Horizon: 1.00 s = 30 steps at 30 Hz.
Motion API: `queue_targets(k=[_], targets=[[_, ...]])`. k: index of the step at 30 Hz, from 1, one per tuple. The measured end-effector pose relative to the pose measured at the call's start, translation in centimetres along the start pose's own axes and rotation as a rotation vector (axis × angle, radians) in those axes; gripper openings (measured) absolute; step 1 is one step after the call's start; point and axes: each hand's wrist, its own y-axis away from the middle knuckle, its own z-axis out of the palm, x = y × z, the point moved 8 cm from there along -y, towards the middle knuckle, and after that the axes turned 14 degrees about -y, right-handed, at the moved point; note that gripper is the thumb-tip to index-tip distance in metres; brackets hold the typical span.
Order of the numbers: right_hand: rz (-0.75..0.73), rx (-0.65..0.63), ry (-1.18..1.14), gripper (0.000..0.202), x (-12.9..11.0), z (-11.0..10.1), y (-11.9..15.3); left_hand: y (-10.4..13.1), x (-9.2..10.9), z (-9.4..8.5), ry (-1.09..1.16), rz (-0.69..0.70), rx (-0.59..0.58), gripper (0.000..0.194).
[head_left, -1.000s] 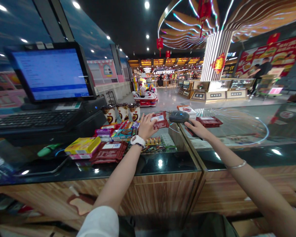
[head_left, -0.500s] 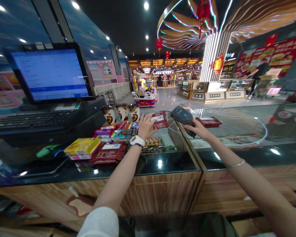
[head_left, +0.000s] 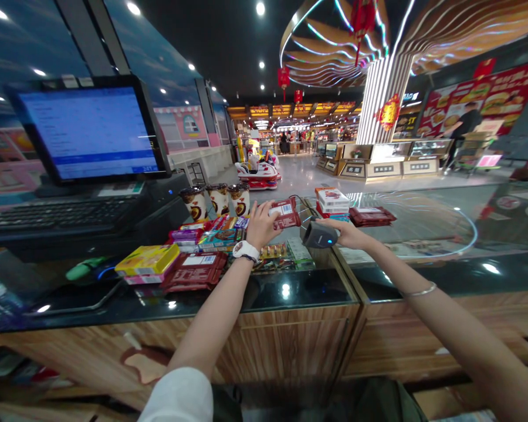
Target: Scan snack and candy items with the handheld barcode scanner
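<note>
Over the glass counter, my left hand (head_left: 261, 225) is closed on a dark red snack packet (head_left: 287, 213) whose white barcode label faces up. Close to its right, my right hand (head_left: 348, 234) grips a black handheld barcode scanner (head_left: 319, 234) with a small blue light; the scanner's head is tilted down and apart from the packet. Left of my left hand lie more dark red packets (head_left: 196, 271) in a stack, beside a yellow box (head_left: 148, 261) on a pink one. Colourful snack packs (head_left: 222, 233) lie behind them.
Three lidded cups (head_left: 219, 201) stand at the back. A monitor (head_left: 90, 132) and a keyboard (head_left: 66, 214) are at left. Right of the scanner sit stacked small boxes (head_left: 332, 200) and red packets (head_left: 372, 215). A person (head_left: 465, 126) stands by a cart far right.
My right hand has lowered and turned the scanner, bringing it down and uncovering the small boxes behind. My left hand and its packet have stayed nearly in place.
</note>
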Motion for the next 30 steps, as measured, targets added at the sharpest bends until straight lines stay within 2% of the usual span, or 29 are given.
queue_targets(k=[3,9,19,27,30], targets=[[0.004,-0.073,0.034,0.043,1.0,0.2,0.1,0.0,0.0,0.1,0.006,-0.004,-0.006,0.036],[-0.017,-0.183,0.101,0.056,2.8,0.4,0.2,-0.1,0.2,0.3,0.018,0.004,-0.001,0.036],[0.017,-0.196,0.191,0.067,6.3,0.4,-0.3,-0.1,0.5,0.6,-0.001,0.041,0.012,0.036],[0.030,-0.188,0.227,0.076,6.3,0.5,-0.5,0.0,0.7,0.3,0.011,0.045,0.021,0.038],[0.046,-0.135,0.249,0.080,6.3,0.1,-0.4,0.1,0.7,0.3,0.014,0.050,0.020,0.036]])
